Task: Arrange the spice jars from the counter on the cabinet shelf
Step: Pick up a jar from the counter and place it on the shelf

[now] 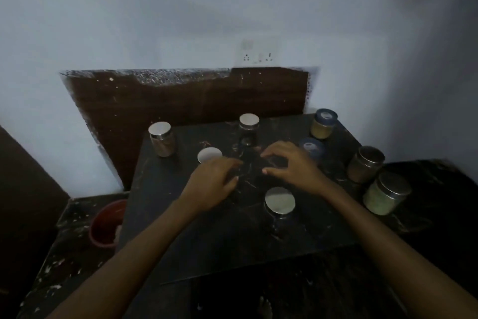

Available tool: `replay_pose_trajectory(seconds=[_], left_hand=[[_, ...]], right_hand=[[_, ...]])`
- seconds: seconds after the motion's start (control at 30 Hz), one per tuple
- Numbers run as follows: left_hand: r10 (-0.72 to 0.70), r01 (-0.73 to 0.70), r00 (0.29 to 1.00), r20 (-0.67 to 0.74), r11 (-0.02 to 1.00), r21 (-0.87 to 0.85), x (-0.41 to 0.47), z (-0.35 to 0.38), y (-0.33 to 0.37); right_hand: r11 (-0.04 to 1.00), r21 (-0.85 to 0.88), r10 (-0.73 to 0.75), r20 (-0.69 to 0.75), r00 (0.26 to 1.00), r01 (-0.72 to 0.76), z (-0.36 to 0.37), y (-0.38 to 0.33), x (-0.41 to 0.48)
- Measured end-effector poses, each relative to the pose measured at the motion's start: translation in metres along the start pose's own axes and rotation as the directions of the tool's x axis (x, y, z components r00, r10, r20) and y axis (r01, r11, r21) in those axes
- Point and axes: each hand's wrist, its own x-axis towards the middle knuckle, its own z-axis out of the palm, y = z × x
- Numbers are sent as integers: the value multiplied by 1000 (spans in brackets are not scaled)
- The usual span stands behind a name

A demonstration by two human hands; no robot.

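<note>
Left hand (212, 184) and right hand (292, 166) loosely curled, holding nothing, over counter (207, 230); label on blue-lidded jar (324, 124) blurred

Dark marble-patterned stone desk (232, 241) carries eight upright jars. Steel-lidded: back-left jar (161, 139), back-centre jar (248, 128), mid-left jar (209, 155), front-centre jar (279, 201). Blue-lidded yellow-powder jar (323, 124) back right, second blue-lidded jar (311, 148) near it. Brown-filled jar (366, 163) and pale-green-filled jar (386, 193) sit side by side at right edge.

8 spice jars (160, 139), 6 steel-lidded and 2 blue-lidded; 1 red bucket (107, 223); 1 wall socket (257, 53).
</note>
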Motion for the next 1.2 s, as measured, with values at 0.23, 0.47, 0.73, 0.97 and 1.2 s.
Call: replay_pose_trajectory(seconds=[0.23,0.47,0.73,0.97,1.2], left_hand=[[72,-78,981,180,997,23,-8,100,1],[40,-68,949,314,995,79,-10,150,6],[54,-65,946,319,998,24,-10,154,3],[195,-217,951,241,974,68,12,106,-2],[340,-340,940,-6,940,-16,33,13,26]], right_hand=[[959,29,278,59,959,-280,53,69,-59],[894,136,410,139,901,-427,83,99,-75],[841,307,460,28,887,-446,98,101,-76],[866,334,401,-18,916,-373,45,74,-45],[905,380,248,-99,964,-194,-36,9,-3]])
